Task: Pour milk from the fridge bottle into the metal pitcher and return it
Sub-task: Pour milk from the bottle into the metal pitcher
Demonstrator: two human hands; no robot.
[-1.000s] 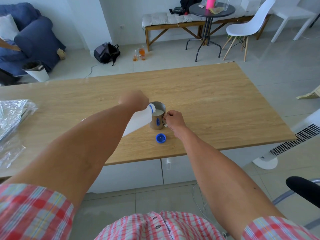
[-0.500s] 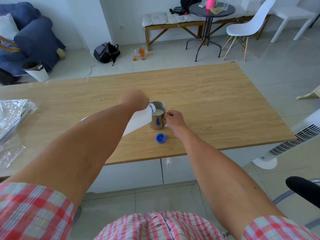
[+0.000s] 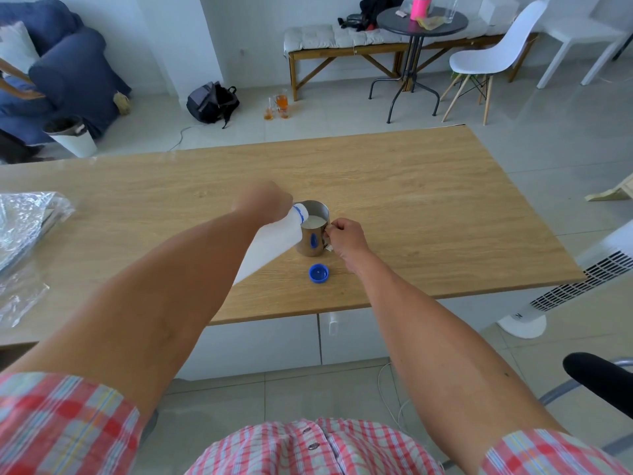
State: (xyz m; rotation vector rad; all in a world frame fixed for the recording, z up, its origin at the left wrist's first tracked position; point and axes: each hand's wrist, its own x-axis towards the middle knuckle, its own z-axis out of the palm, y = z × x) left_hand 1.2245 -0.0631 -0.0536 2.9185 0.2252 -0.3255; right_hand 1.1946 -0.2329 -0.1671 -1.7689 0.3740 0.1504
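Our left hand (image 3: 262, 202) is clamped around the upper part of the milk bottle (image 3: 270, 243), tipping it steeply so that its blue-ringed neck sits over the rim of the metal pitcher (image 3: 313, 234). Our right hand (image 3: 346, 236) is curled on the pitcher's handle at its right side, steadying it.

The pitcher stands upright on the table (image 3: 411, 200), toward the near edge and roughly midway along it. White milk shows inside, well up toward the rim. The blue cap (image 3: 319, 273) lies open side up just nearer the near edge than the pitcher, apart from it.

We judge the pour to be far along. To finish it well, we would hold the neck close above the rim, ease the tilt back gradually so the stream thins rather than breaks, and keep the right hand firm on the handle until the bottle is upright. The risk we note is overfilling or a drip down the pitcher's wall.

Crumpled clear plastic wrap (image 3: 24, 221) lies at the table's left edge, well apart from the work.
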